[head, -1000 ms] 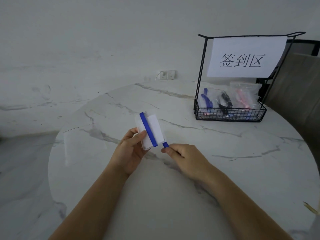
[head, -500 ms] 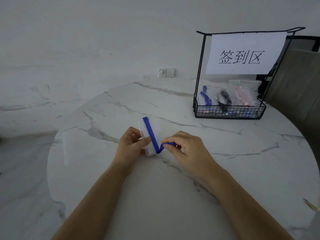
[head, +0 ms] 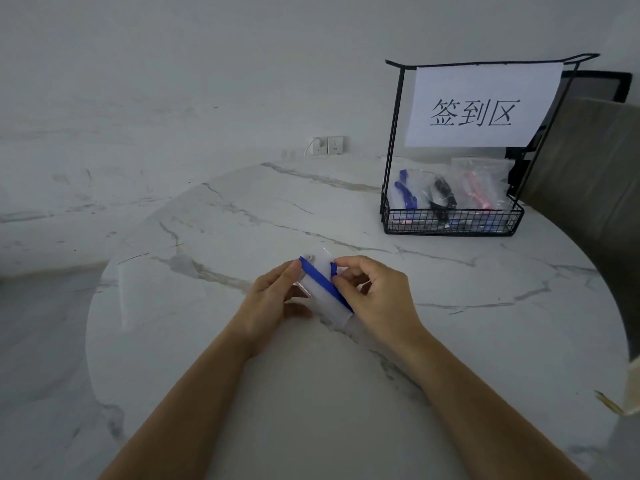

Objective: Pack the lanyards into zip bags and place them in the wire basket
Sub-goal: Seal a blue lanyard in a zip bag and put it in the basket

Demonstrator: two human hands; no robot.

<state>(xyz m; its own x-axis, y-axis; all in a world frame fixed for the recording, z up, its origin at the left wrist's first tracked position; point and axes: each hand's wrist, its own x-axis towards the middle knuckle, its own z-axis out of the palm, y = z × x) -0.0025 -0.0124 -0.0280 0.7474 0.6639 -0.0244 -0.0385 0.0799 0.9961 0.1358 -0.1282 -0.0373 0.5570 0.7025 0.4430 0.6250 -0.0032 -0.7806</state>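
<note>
Left of the hands, a faint clear rectangle (head: 156, 289) lies on the table (head: 450, 341), too pale to identify. The left hand (head: 273, 299), forearm reaching up from the bottom edge, holds a white card (head: 327, 303) just above the tabletop, thumb on top at its far corner and fingers curled beneath. A blue lanyard (head: 320, 282) lies along the card, its long axis running from the left thumb down and right toward the person. The right hand (head: 377, 299), wrist bent inward, pinches the lanyard's folded end between thumb and forefinger; its palm hides the strap's near end and the card's right edge. Well beyond the grip, up and right, a wire basket (head: 450, 223) holds filled bags (head: 446, 192) under a paper sign (head: 481, 105).
</note>
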